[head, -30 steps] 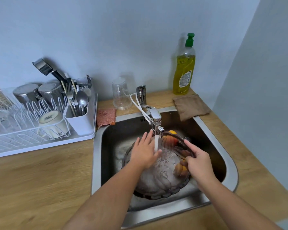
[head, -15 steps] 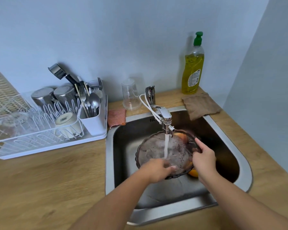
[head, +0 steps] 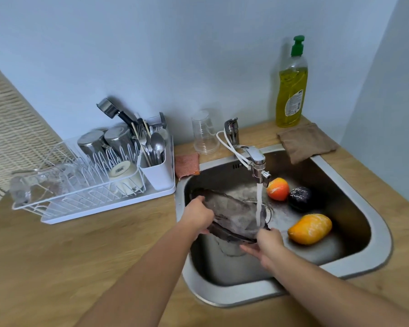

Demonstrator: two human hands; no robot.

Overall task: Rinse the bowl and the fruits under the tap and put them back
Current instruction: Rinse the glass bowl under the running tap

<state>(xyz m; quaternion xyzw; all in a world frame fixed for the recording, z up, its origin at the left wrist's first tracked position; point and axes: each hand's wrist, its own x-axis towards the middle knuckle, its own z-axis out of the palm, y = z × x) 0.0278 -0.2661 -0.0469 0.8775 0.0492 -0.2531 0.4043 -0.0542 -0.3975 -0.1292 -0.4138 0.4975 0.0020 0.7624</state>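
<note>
Both hands are on the smoky glass bowl (head: 232,212), holding it tilted over the steel sink (head: 377,234). The left hand (head: 198,217) has its fingers curled over the far left rim. The right hand (head: 267,244) pinches the near rim, thumb on top and fingers stretched out beneath. The hands sit apart with the bowl spanning the gap between them. Water (head: 259,204) runs from the tap (head: 255,159) and strikes the inside of the bowl just above the right hand.

The fruits are out of the bowl, lying on the sink floor to the right of the right hand. The mango (head: 309,228) lies nearest, and beyond it a red-orange fruit (head: 278,188) and a dark purple fruit (head: 300,195) sit side by side.

Left of the left hand, a white dish rack (head: 80,185) sits on the wooden counter. Well beyond the right hand stands a dish soap bottle (head: 292,90), with a brown cloth (head: 307,142) in front of it.
</note>
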